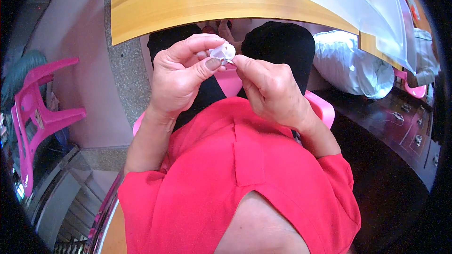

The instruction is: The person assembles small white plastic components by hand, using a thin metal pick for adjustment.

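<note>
My red top [197, 178] fills the lower centre of the view. Beyond my lap, the wood-finish worktop [207, 0] spans the upper part, its near edge curving across my knees. My black trousers [280, 47] extend beneath that edge. A translucent plastic sheet or tray [353, 9] overlaps the worktop at the upper right. Below it sits a bulging white bag [351, 61]. A pink plastic chair [35, 108] stands well apart at my left.

My left hand [186, 75] and right hand [268, 84] are raised over my lap, on my side of the worktop edge. The small white part [227, 50] is located between them, off the worktop and nearer the left fingertips. The left hand is partly curled, its thumb below and fingers above and behind, and it grips the part from the left. The right hand is closed in a pinch, thumb against index finger, remaining fingers folded. Its fingertips meet the part's lower right edge; I cannot tell whether they grip that edge or a smaller piece.
</note>
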A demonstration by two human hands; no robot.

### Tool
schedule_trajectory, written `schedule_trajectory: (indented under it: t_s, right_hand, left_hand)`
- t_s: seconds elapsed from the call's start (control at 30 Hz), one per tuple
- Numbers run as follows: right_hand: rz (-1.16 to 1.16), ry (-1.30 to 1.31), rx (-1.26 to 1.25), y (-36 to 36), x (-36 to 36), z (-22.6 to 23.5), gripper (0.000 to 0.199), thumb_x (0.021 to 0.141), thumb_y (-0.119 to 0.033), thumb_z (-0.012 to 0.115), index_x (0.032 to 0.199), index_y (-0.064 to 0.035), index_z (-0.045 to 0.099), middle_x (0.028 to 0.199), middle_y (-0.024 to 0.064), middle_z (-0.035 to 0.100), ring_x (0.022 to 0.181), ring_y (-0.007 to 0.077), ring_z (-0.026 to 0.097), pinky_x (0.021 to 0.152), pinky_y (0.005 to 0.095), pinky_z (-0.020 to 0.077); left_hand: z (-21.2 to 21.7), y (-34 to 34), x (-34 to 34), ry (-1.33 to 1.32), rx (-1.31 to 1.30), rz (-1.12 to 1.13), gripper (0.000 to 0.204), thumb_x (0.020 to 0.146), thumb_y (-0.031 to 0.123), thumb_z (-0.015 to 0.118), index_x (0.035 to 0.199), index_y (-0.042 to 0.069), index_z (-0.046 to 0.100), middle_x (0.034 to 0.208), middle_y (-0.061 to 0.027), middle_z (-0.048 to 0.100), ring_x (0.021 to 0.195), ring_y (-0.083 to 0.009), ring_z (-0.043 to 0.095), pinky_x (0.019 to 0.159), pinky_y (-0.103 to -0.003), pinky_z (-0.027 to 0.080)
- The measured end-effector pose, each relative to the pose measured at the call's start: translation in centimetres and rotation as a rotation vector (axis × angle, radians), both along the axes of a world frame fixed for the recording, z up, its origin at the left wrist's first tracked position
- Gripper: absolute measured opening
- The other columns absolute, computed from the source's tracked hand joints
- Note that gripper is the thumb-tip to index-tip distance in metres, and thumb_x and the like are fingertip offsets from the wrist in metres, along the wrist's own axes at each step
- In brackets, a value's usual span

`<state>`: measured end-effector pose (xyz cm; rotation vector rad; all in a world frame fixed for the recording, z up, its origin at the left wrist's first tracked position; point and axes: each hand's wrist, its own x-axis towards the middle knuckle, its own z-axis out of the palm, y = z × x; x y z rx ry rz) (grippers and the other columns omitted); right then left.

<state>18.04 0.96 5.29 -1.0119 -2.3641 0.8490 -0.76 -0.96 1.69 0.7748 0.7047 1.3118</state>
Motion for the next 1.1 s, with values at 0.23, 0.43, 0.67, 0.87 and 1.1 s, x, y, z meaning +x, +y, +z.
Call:
schedule_trajectory:
  t_s: [0.23, 0.43, 0.67, 0.87, 1.1]
  right_hand:
    - [-0.011, 0.233, -0.261, 0.7, -0.2, -0.4, 0.021, 0.084, 0.005, 0.053, 0.104, 0.0023, 0.057, 0.067, 0.0121, 0.058, 0.059, 0.0199, 0.061, 0.053, 0.0285, 0.0482]
    - [-0.086, 0.197, -0.541, 1.0, -0.1, 0.2, 0.016, 0.088, 0.001, 0.051, 0.103, 0.0023, 0.058, 0.065, 0.0087, 0.057, 0.056, 0.0137, 0.057, 0.051, 0.0258, 0.0458]
    - [-0.101, 0.048, -0.271, 0.6, 0.1, 0.2, 0.021, 0.084, 0.004, 0.052, 0.105, 0.0031, 0.057, 0.076, 0.0177, 0.061, 0.066, 0.0265, 0.065, 0.058, 0.0313, 0.0497]
    - [-0.118, -0.048, -0.142, 0.0, 0.1, 0.5, 0.028, 0.079, 0.009, 0.052, 0.107, 0.0049, 0.055, 0.084, 0.0229, 0.061, 0.075, 0.0365, 0.064, 0.062, 0.0375, 0.0511]
    - [-0.097, -0.009, -0.15, 0.1, 0.1, 0.5, 0.029, 0.078, 0.009, 0.052, 0.107, 0.0052, 0.055, 0.08, 0.0224, 0.06, 0.07, 0.0355, 0.063, 0.059, 0.0367, 0.0505]
  left_hand:
    - [-0.5, 0.0, 0.0, -0.056, -0.043, -0.013, 0.027, 0.085, 0.0, 0.06, 0.112, -0.003, 0.058, 0.104, -0.0157, 0.063, 0.089, -0.0198, 0.063, 0.078, -0.03, 0.053]
    - [-0.5, -0.2, 0.5, -0.102, -0.086, 0.018, 0.027, 0.087, -0.003, 0.057, 0.113, -0.005, 0.056, 0.101, -0.0153, 0.063, 0.087, -0.0192, 0.063, 0.08, -0.031, 0.053]
    - [0.0, 0.0, 0.8, -0.209, -0.267, 0.046, 0.025, 0.09, 0.002, 0.054, 0.113, -0.005, 0.056, 0.102, -0.0158, 0.063, 0.087, -0.0198, 0.063, 0.079, -0.031, 0.054]
    - [0.0, -0.2, 1.0, -0.157, -0.221, 0.076, 0.023, 0.09, 0.002, 0.053, 0.112, -0.006, 0.057, 0.102, -0.0168, 0.063, 0.088, -0.0214, 0.064, 0.078, -0.033, 0.055]
    - [-0.1, -0.2, 1.1, -0.16, -0.207, 0.059, 0.023, 0.09, 0.001, 0.054, 0.112, -0.006, 0.057, 0.102, -0.017, 0.063, 0.09, -0.0222, 0.063, 0.08, -0.034, 0.055]
